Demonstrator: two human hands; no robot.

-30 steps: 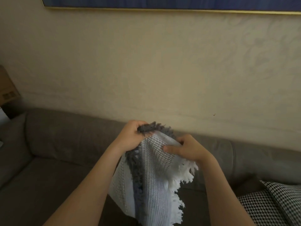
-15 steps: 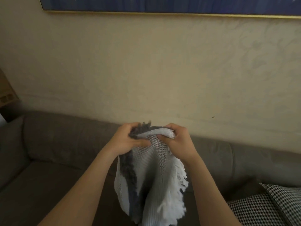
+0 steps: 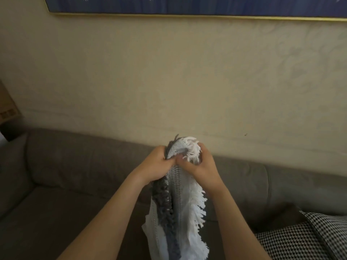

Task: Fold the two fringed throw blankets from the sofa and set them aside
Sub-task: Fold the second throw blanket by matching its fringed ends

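Fingers (image 3: 161,157) pinch the throw blanket (image 3: 181,196) hanging beneath them.

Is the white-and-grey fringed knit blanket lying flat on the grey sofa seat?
No, the left hand and right hand grip the blanket at its bunched top; it hangs down.

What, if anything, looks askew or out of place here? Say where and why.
Nothing spilled or damaged. The throw blanket hangs bunched from the left hand and right hand, its grey and white fringes not lined up.
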